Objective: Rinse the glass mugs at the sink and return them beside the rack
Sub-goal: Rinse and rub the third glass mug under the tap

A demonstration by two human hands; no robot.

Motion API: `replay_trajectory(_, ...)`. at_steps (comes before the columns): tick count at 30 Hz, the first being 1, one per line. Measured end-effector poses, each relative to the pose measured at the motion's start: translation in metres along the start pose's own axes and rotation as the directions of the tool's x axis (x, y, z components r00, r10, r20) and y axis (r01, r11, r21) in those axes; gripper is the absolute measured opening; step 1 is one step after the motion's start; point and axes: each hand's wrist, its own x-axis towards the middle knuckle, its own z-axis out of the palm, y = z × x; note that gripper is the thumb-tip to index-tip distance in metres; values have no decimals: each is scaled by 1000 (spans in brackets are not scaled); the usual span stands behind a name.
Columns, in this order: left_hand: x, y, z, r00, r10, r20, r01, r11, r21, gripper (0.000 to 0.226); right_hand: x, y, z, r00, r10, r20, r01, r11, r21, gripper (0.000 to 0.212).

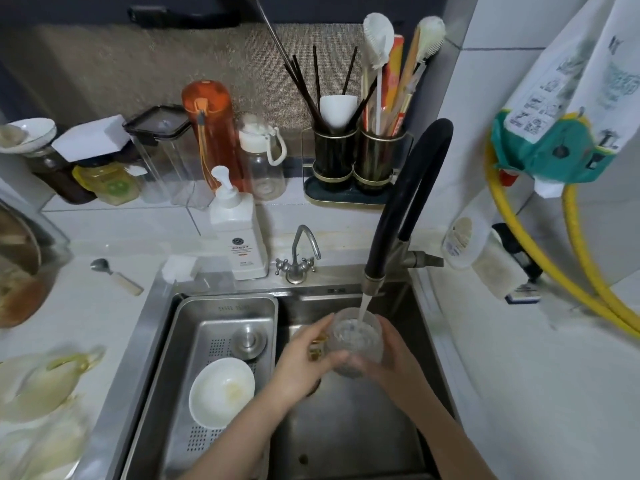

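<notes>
Over the steel sink [346, 427], under the running tap [372, 282], we cup the glass mug [353, 337] between left hand [304, 362] and right hand [391, 355], both wrapped around it; wet, slippery, breakable, best held low around its body.

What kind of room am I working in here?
Most likely a home kitchen: a steel sink with running faucet, dish soap bottle, and utensil holder with chopsticks on the tiled counter.
</notes>
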Motion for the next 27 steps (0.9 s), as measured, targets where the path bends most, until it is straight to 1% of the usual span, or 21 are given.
replay_trajectory(2,6,5,-1,1000,11,-16,-11,1000,-20,61,6,-7,-4,1000,-10,7,10,1000,7,66)
replay_trajectory(5,13,15,11,999,46,-7,-47,999,-16,66,5,-15,-16,999,-26,-26,26,999,21,49)
replay_trajectory(6,12,16,15,999,51,14,-51,999,-7,66,2,-12,-18,999,-23,-42,25,999,46,49)
replay_trajectory(8,6,12,16,998,53,27,-53,998,-21,64,-4,-5,-16,998,-3,-55,7,996,85,55)
replay_trajectory(11,0,4,4,999,43,-16,-44,997,-60,61,1,5,-5,1000,14,-2,-14,998,58,59)
replay_trajectory(14,6,10,3,998,38,-41,-42,995,-92,60,11,0,-10,999,40,-8,-39,997,70,58)
replay_trajectory(16,7,18,9,999,50,-20,-51,997,-58,60,9,2,-16,999,24,-21,-23,998,61,59)
replay_trajectory(18,2,14,10,998,62,-8,-62,997,-43,60,0,5,-14,998,34,-58,-29,995,90,64)
replay_trajectory(21,-1,4,0,999,19,-28,-22,996,-91,60,-1,0,-2,999,1,-45,2,997,72,60)
replay_trajectory(22,1,3,-2,999,0,-36,-4,994,-105,60,2,-3,-1,999,15,-35,-13,998,63,58)
replay_trajectory(24,6,6,-1,999,-26,-38,21,993,-120,58,7,-6,-4,1000,20,-17,-18,997,76,50)
replay_trajectory(25,8,8,1,999,-33,-27,30,993,-118,56,7,-3,-6,1000,13,-25,-11,997,75,47)
replay_trajectory(27,8,10,5,999,-33,8,34,993,-113,54,4,3,-9,997,19,-72,-15,998,55,49)
